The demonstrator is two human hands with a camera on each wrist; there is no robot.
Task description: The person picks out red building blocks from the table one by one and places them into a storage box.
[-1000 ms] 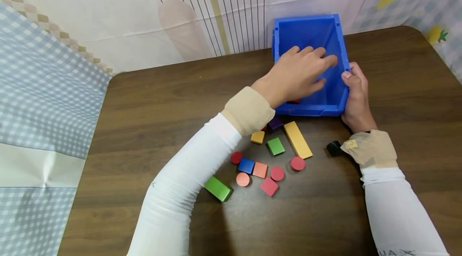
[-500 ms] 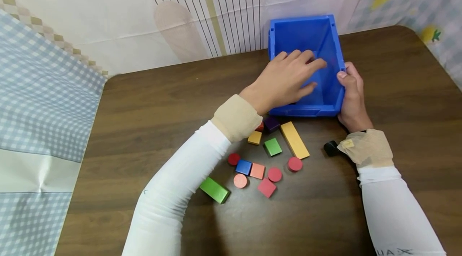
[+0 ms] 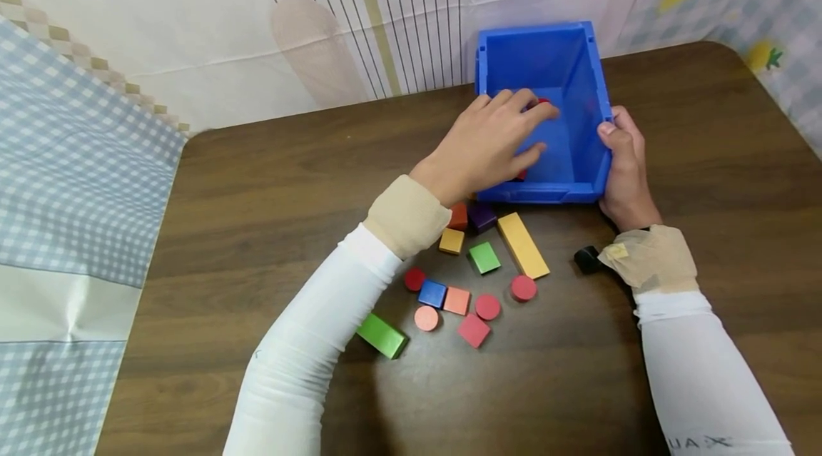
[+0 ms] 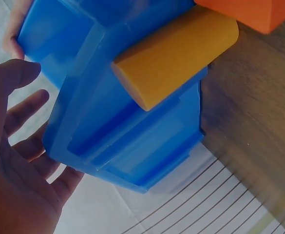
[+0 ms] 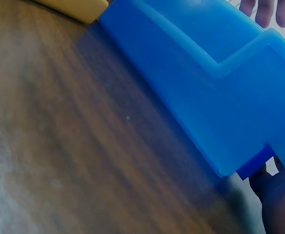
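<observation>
A blue plastic bin [image 3: 578, 103] stands at the back of the table. My left hand [image 3: 481, 142] is over its left side, fingers spread and loosely bent, with nothing held between them. In the left wrist view that hand [image 4: 15, 141] lies beside the bin's wall. My right hand [image 3: 626, 174] grips the bin's right wall, thumb over the rim. Red pieces [image 3: 543, 100] show inside the bin, partly covered by the left hand. A yellow-orange half-round block [image 4: 176, 56] lies against the bin's outside in the left wrist view, near an orange block [image 4: 252, 12].
In front of the bin lie several blocks: a long yellow one [image 3: 523, 245], a purple one [image 3: 481, 217], a green one [image 3: 484, 257], a blue one [image 3: 432, 294], red discs [image 3: 523, 288] and a long green one [image 3: 383, 336]. A patterned cloth [image 3: 212, 28] hangs behind the table.
My left hand has drawn back leftward over the bin, uncovering more of its inside and a red piece. The right hand keeps its grip on the bin wall.
</observation>
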